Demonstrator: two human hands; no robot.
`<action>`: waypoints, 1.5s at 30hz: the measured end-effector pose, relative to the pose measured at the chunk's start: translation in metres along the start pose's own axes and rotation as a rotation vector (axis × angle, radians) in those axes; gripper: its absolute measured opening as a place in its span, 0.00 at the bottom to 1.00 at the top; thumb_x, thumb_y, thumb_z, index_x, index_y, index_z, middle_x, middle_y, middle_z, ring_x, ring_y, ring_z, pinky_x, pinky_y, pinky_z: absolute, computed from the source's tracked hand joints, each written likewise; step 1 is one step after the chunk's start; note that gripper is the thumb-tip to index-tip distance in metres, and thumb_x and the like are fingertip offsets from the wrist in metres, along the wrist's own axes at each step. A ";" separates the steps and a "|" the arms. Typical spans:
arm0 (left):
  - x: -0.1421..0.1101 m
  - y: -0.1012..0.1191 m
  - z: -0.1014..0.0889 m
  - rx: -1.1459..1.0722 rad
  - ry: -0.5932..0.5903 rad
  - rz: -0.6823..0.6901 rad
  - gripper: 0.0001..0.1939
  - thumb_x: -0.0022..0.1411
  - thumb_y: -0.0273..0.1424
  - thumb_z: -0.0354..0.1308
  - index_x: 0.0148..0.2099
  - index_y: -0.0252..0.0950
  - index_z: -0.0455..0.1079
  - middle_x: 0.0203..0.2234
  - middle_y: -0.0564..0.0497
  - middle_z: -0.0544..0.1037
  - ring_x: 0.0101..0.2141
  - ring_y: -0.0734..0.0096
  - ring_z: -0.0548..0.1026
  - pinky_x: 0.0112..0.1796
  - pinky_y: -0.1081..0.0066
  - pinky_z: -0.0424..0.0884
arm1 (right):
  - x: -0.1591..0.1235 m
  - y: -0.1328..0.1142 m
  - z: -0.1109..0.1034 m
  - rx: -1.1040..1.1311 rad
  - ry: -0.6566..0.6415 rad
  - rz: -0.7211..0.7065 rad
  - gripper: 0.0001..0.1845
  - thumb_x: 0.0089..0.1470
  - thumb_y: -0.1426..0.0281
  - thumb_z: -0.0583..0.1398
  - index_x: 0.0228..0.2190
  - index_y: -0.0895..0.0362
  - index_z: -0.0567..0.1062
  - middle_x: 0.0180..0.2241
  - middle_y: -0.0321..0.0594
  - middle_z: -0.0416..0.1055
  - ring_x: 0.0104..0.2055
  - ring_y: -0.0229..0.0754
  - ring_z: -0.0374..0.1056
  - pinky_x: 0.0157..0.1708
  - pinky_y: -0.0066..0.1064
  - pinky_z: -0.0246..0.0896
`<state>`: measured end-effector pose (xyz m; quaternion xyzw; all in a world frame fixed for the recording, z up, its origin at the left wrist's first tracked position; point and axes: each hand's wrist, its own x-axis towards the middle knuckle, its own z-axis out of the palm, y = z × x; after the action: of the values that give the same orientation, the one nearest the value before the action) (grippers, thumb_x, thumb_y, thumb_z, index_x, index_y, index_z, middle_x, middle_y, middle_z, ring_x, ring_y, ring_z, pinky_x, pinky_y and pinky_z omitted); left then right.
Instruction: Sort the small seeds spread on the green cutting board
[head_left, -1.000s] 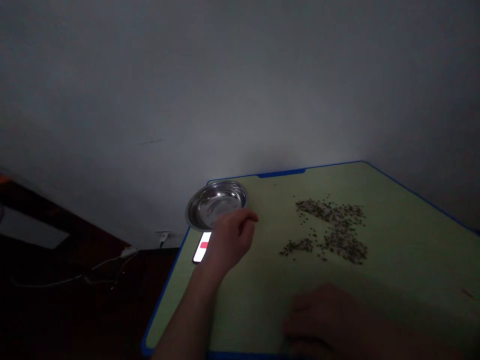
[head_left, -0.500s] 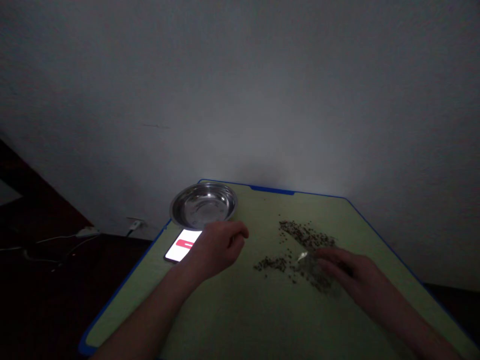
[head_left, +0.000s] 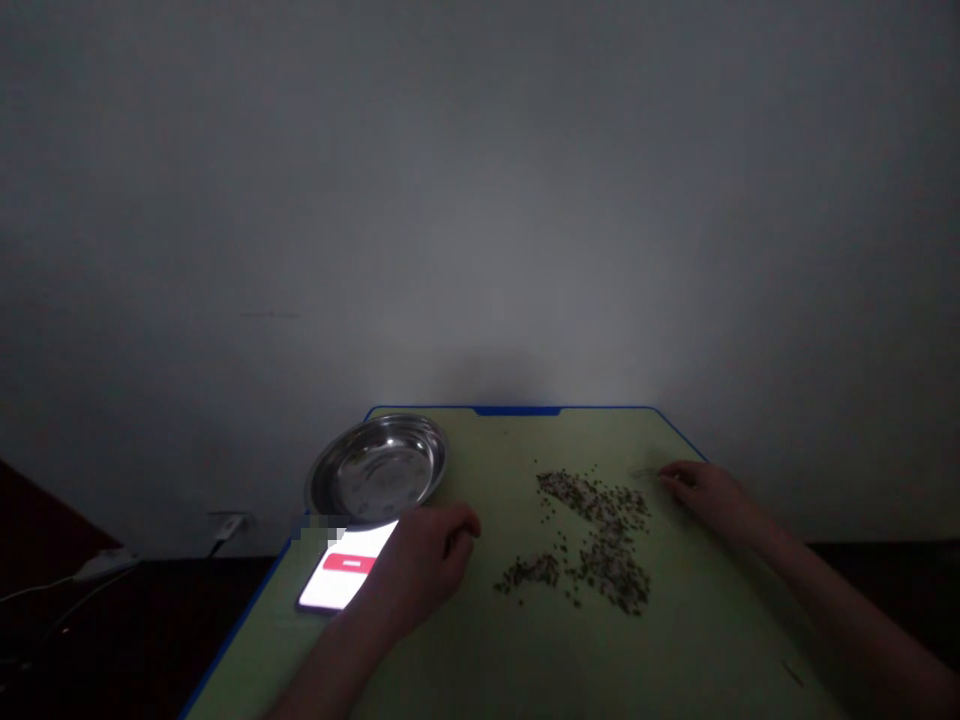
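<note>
I see one cam: head-worn, near and above the table (head_left: 480, 660), facing the wall (head_left: 480, 200), tipped down; table low in view.

Small dark and pale grains (head_left: 606, 540) lie in uneven, joined patches on the counter (head_left: 480, 650), strays around them. A thin, see-through item (head_left: 646, 473), shape unclear, juts from the right hand (head_left: 705, 492).

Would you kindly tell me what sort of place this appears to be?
Probably a dim room in a home: a green table by a plain wall, with a metal bowl and a lit phone on it.
</note>
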<state>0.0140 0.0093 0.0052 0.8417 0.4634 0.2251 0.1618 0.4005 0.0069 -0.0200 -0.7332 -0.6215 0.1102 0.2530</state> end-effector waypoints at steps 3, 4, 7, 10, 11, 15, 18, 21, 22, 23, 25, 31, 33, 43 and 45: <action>0.000 -0.003 0.006 -0.003 -0.020 -0.030 0.14 0.56 0.24 0.46 0.34 0.38 0.74 0.27 0.51 0.79 0.29 0.67 0.75 0.31 0.71 0.64 | -0.001 -0.008 0.008 0.019 -0.031 -0.039 0.15 0.50 0.63 0.54 0.29 0.56 0.78 0.31 0.47 0.79 0.33 0.50 0.74 0.34 0.36 0.64; 0.000 -0.005 0.008 -0.005 -0.030 -0.044 0.14 0.56 0.24 0.46 0.34 0.38 0.74 0.27 0.51 0.79 0.29 0.67 0.75 0.31 0.71 0.64 | -0.001 -0.010 0.010 0.027 -0.041 -0.050 0.16 0.51 0.63 0.53 0.29 0.56 0.78 0.31 0.46 0.79 0.33 0.50 0.74 0.35 0.36 0.64; 0.002 -0.010 0.014 -0.013 -0.073 -0.091 0.15 0.56 0.25 0.46 0.34 0.38 0.74 0.28 0.51 0.79 0.30 0.68 0.75 0.32 0.71 0.64 | -0.001 -0.014 0.015 0.039 -0.083 -0.057 0.18 0.51 0.60 0.52 0.29 0.57 0.78 0.31 0.46 0.79 0.33 0.50 0.74 0.34 0.36 0.64; 0.003 -0.013 0.018 -0.004 -0.115 -0.143 0.15 0.55 0.26 0.46 0.34 0.38 0.75 0.28 0.51 0.79 0.30 0.68 0.75 0.33 0.71 0.64 | -0.001 -0.013 0.021 0.040 -0.142 -0.054 0.18 0.49 0.58 0.52 0.27 0.55 0.77 0.28 0.43 0.78 0.31 0.49 0.73 0.31 0.35 0.63; 0.003 -0.014 0.019 -0.004 -0.122 -0.152 0.15 0.55 0.26 0.46 0.34 0.38 0.75 0.28 0.51 0.79 0.30 0.68 0.75 0.33 0.71 0.63 | -0.001 -0.012 0.023 0.043 -0.154 -0.053 0.18 0.48 0.57 0.53 0.27 0.54 0.77 0.27 0.42 0.78 0.30 0.49 0.73 0.30 0.35 0.63; 0.002 -0.013 0.020 0.003 -0.138 -0.146 0.15 0.55 0.26 0.46 0.34 0.39 0.75 0.29 0.52 0.79 0.31 0.69 0.75 0.32 0.72 0.63 | -0.002 -0.010 0.033 0.074 -0.173 -0.068 0.18 0.49 0.57 0.52 0.27 0.54 0.77 0.27 0.42 0.78 0.29 0.49 0.72 0.30 0.35 0.62; 0.001 -0.012 0.019 0.015 -0.151 -0.132 0.15 0.56 0.26 0.46 0.35 0.39 0.75 0.29 0.52 0.79 0.31 0.69 0.75 0.33 0.72 0.63 | -0.006 -0.014 0.037 0.070 -0.221 -0.110 0.18 0.51 0.57 0.51 0.27 0.54 0.76 0.27 0.42 0.77 0.29 0.48 0.71 0.30 0.34 0.61; 0.001 -0.013 0.017 0.011 -0.148 -0.119 0.15 0.56 0.26 0.46 0.35 0.38 0.75 0.30 0.52 0.79 0.32 0.69 0.74 0.33 0.72 0.63 | -0.009 -0.023 0.037 0.055 -0.248 -0.134 0.19 0.52 0.59 0.50 0.28 0.55 0.76 0.27 0.43 0.77 0.30 0.48 0.71 0.31 0.35 0.61; 0.002 -0.013 0.017 0.007 -0.150 -0.115 0.14 0.56 0.26 0.46 0.35 0.38 0.74 0.29 0.51 0.79 0.32 0.69 0.74 0.33 0.72 0.63 | -0.011 -0.027 0.037 0.051 -0.251 -0.142 0.19 0.53 0.60 0.50 0.29 0.56 0.76 0.27 0.43 0.77 0.30 0.48 0.71 0.31 0.35 0.61; 0.003 -0.014 0.017 0.006 -0.153 -0.110 0.14 0.56 0.26 0.46 0.35 0.38 0.74 0.29 0.51 0.79 0.31 0.69 0.74 0.33 0.71 0.63 | -0.012 -0.030 0.038 0.046 -0.257 -0.153 0.18 0.53 0.61 0.50 0.29 0.56 0.76 0.28 0.44 0.77 0.30 0.47 0.71 0.32 0.34 0.61; 0.004 -0.015 0.016 0.005 -0.152 -0.103 0.14 0.56 0.26 0.46 0.35 0.37 0.74 0.29 0.51 0.79 0.31 0.68 0.74 0.32 0.72 0.63 | -0.014 -0.039 0.038 0.036 -0.273 -0.174 0.17 0.53 0.63 0.50 0.30 0.56 0.75 0.29 0.43 0.77 0.30 0.46 0.71 0.31 0.34 0.61; 0.004 -0.012 0.011 0.007 -0.136 -0.091 0.14 0.57 0.26 0.46 0.34 0.37 0.73 0.28 0.51 0.78 0.29 0.69 0.73 0.31 0.72 0.61 | -0.020 -0.071 0.041 0.013 -0.313 -0.228 0.13 0.53 0.67 0.52 0.28 0.56 0.75 0.26 0.40 0.75 0.28 0.42 0.69 0.28 0.30 0.58; 0.004 -0.010 0.009 0.008 -0.128 -0.090 0.14 0.57 0.26 0.46 0.34 0.37 0.73 0.28 0.51 0.78 0.29 0.70 0.73 0.30 0.72 0.61 | -0.024 -0.084 0.042 0.007 -0.314 -0.253 0.13 0.53 0.68 0.52 0.29 0.56 0.76 0.28 0.41 0.76 0.29 0.42 0.69 0.30 0.30 0.58; 0.006 -0.008 0.006 0.007 -0.108 -0.065 0.14 0.56 0.26 0.46 0.35 0.36 0.73 0.28 0.51 0.78 0.30 0.69 0.73 0.31 0.72 0.61 | -0.042 -0.127 0.039 -0.054 -0.350 -0.376 0.11 0.55 0.70 0.54 0.33 0.55 0.77 0.30 0.40 0.76 0.31 0.43 0.69 0.31 0.31 0.56; 0.005 -0.007 0.006 -0.005 -0.101 -0.068 0.14 0.57 0.26 0.46 0.35 0.37 0.73 0.29 0.51 0.78 0.30 0.69 0.74 0.31 0.72 0.62 | -0.041 -0.125 0.034 -0.064 -0.328 -0.388 0.11 0.56 0.69 0.54 0.34 0.55 0.77 0.31 0.40 0.77 0.31 0.43 0.70 0.31 0.31 0.56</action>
<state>0.0147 0.0173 -0.0024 0.8355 0.4823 0.1777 0.1946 0.2691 -0.0121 0.0090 -0.5801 -0.7865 0.1572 0.1418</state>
